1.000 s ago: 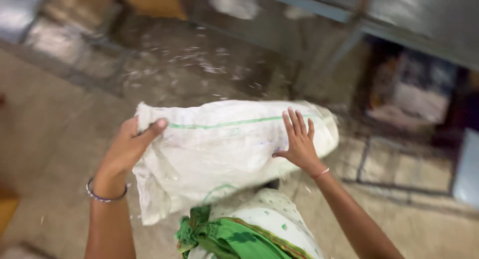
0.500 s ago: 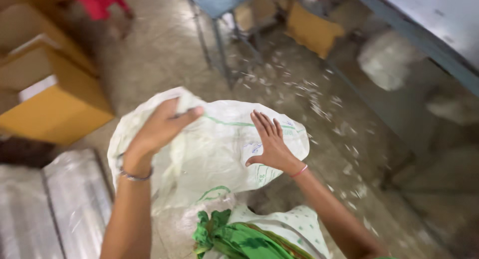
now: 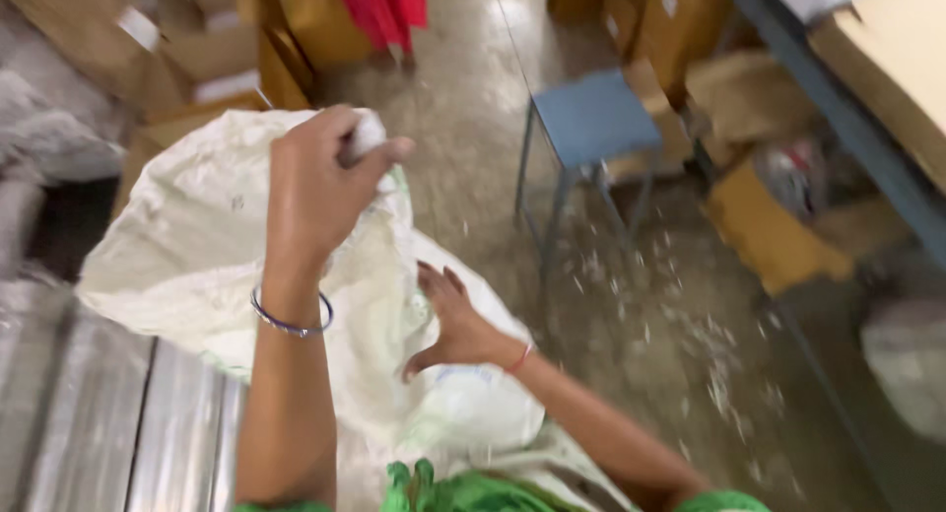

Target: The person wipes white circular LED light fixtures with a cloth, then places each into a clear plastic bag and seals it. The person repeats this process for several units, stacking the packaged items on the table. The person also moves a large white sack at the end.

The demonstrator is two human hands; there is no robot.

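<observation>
A large white woven sack (image 3: 207,246), stuffed full, hangs in front of me at the left and centre. My left hand (image 3: 320,182) is raised and clenched on a bunched corner of the sack near its top. A thin bangle circles that wrist. My right hand (image 3: 455,320) lies lower, fingers spread, pressed flat against the sack's right side. A thread band sits on that wrist. Green and white cloth (image 3: 463,492) shows at the bottom edge.
A small blue stool (image 3: 589,118) stands on the littered concrete floor to the right. Brown cartons (image 3: 778,226) crowd under a blue-framed table (image 3: 847,108) at right and more cartons (image 3: 187,49) at top left. Red cloth (image 3: 384,9) hangs at the top. Shiny wrapped bundles (image 3: 79,423) lie lower left.
The view has swung left across the room. The sack has been lifted and turned, with my left hand rising to grip its top corner while my right hand slid lower along its side.
</observation>
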